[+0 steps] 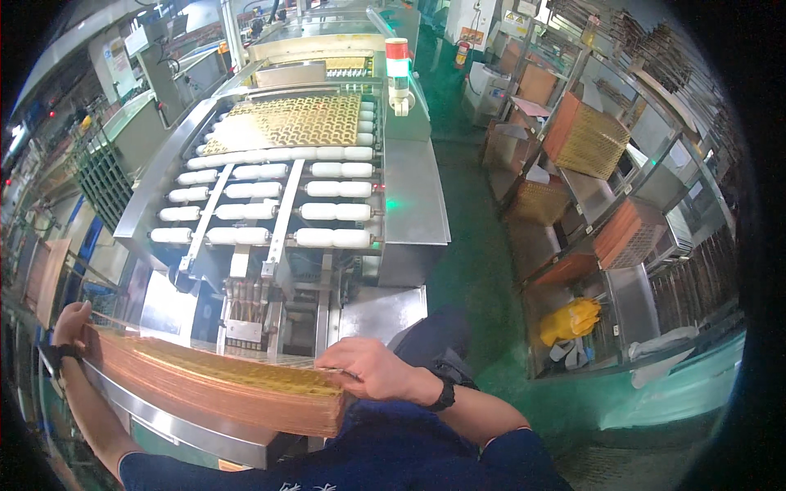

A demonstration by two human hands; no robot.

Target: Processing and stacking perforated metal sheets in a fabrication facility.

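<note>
A thick stack of thin copper-coloured panels [213, 385] stretches across in front of me, its top showing a yellowish pattern. My left hand [72, 324] is closed on the stack's left end. At the right end, my right hand [364, 368] has its fingers curled in a pinch on the top corner; how many panels it grips I cannot tell. Beyond the stack is a roller conveyor [246, 190] with white rollers. A gold patterned panel [286, 123] lies flat on its far rollers.
A metal ledge [192, 424] runs under the stack. A signal light [397, 69] stands on the conveyor's right housing. To the right, beyond a green floor [467, 270], a metal rack holds copper panel stacks [629, 231] and yellow gloves [571, 321]. A dark slotted rack [102, 176] stands left.
</note>
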